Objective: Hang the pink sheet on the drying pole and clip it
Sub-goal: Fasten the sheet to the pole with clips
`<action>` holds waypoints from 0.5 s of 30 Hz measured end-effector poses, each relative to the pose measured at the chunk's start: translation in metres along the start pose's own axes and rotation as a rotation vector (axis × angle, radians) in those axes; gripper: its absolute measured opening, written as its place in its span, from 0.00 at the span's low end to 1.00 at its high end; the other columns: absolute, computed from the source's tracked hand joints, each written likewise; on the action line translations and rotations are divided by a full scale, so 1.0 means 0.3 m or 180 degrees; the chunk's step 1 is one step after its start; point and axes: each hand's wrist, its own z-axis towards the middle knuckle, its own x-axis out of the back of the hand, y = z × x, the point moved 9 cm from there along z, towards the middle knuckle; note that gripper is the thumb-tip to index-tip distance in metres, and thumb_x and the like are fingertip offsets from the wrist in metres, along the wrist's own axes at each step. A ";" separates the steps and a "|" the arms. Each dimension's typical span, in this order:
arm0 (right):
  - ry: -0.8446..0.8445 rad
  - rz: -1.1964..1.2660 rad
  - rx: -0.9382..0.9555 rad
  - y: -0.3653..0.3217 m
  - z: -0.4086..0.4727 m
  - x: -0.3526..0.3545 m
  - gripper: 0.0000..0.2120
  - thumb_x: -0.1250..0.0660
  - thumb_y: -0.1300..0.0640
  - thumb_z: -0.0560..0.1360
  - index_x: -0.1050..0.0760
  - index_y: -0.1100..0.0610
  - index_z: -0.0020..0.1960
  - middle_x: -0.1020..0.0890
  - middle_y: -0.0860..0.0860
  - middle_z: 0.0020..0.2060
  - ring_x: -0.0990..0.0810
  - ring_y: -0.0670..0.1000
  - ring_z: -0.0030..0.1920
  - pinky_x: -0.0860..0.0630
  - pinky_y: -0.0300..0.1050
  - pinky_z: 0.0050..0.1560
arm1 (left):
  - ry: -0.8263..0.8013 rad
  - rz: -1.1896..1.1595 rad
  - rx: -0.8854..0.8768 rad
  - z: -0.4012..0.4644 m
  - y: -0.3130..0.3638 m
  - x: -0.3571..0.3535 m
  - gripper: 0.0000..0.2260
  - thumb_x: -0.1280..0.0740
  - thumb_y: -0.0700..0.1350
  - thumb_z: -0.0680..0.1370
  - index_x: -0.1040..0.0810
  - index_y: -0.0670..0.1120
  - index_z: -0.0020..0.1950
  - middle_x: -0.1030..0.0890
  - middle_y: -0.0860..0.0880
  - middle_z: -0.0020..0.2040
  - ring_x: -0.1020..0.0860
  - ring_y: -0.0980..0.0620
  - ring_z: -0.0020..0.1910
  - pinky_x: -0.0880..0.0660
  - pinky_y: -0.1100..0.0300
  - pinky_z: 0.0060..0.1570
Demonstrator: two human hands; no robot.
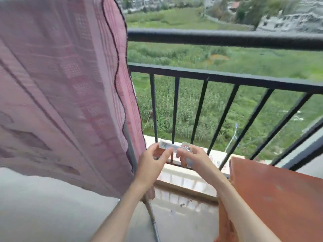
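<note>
Both hands grip one pale grey plastic clip [172, 147] in front of the black metal balcony railing [225, 77]: left hand [153, 160] pinches its left end, right hand [194, 158] its right. The pink patterned fabric sheet [61, 95] hangs draped left of the railing.

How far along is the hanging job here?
The pink sheet already hangs draped at the left, so the hanging part looks done. In hand: the left hand and right hand hold a pale clip between them, low by the railing. Left: fixing it onto the sheet; no clip shows there yet.
</note>
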 end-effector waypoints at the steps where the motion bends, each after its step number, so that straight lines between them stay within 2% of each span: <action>1: -0.0096 0.0041 0.0069 -0.031 0.028 -0.025 0.12 0.33 0.51 0.69 0.25 0.60 0.40 0.26 0.52 0.28 0.32 0.49 0.29 0.36 0.40 0.33 | 0.0304 0.0101 -0.0030 -0.014 0.011 0.052 0.05 0.32 0.49 0.74 0.21 0.50 0.48 0.17 0.54 0.41 0.21 0.59 0.42 0.27 0.68 0.43; 4: -0.0269 0.0169 0.0340 -0.134 0.096 -0.092 0.11 0.34 0.51 0.74 0.26 0.60 0.44 0.20 0.54 0.35 0.25 0.51 0.33 0.30 0.42 0.35 | 0.1398 0.0330 -0.0212 -0.084 0.071 0.218 0.04 0.31 0.46 0.74 0.24 0.48 0.43 0.21 0.53 0.36 0.24 0.58 0.38 0.32 0.74 0.37; 6: -0.0336 0.0136 0.0526 -0.207 0.133 -0.136 0.16 0.39 0.49 0.77 0.26 0.63 0.51 0.18 0.56 0.41 0.20 0.52 0.39 0.24 0.43 0.38 | 0.2124 0.0488 -0.0257 -0.135 0.101 0.311 0.10 0.29 0.47 0.72 0.30 0.46 0.44 0.27 0.51 0.35 0.29 0.53 0.35 0.33 0.71 0.36; 8: -0.0375 0.0232 0.0681 -0.285 0.164 -0.177 0.20 0.44 0.51 0.78 0.29 0.67 0.58 0.18 0.58 0.48 0.18 0.51 0.46 0.21 0.40 0.43 | 0.2591 0.0758 -0.0342 -0.164 0.139 0.367 0.16 0.28 0.47 0.71 0.33 0.45 0.48 0.30 0.50 0.40 0.31 0.52 0.38 0.35 0.70 0.38; 11: -0.0477 0.0338 0.0959 -0.409 0.183 -0.242 0.24 0.44 0.46 0.75 0.28 0.65 0.59 0.20 0.57 0.54 0.20 0.50 0.55 0.22 0.41 0.53 | 0.2612 0.0913 -0.0458 -0.144 0.202 0.377 0.19 0.28 0.48 0.71 0.35 0.48 0.53 0.30 0.53 0.46 0.31 0.58 0.43 0.34 0.73 0.38; 13: -0.0651 0.0299 0.1093 -0.458 0.180 -0.288 0.19 0.44 0.44 0.74 0.25 0.57 0.51 0.20 0.54 0.56 0.21 0.49 0.58 0.24 0.44 0.58 | 0.2628 0.0889 -0.0528 -0.130 0.229 0.372 0.14 0.30 0.45 0.73 0.35 0.50 0.50 0.28 0.55 0.43 0.29 0.59 0.40 0.33 0.76 0.37; 15: -0.0876 0.0223 0.1141 -0.474 0.164 -0.333 0.13 0.45 0.44 0.75 0.26 0.51 0.42 0.19 0.52 0.55 0.21 0.48 0.58 0.25 0.48 0.59 | 0.2712 0.0880 -0.0607 -0.133 0.245 0.368 0.09 0.33 0.40 0.75 0.33 0.50 0.47 0.28 0.58 0.40 0.28 0.62 0.39 0.35 0.78 0.38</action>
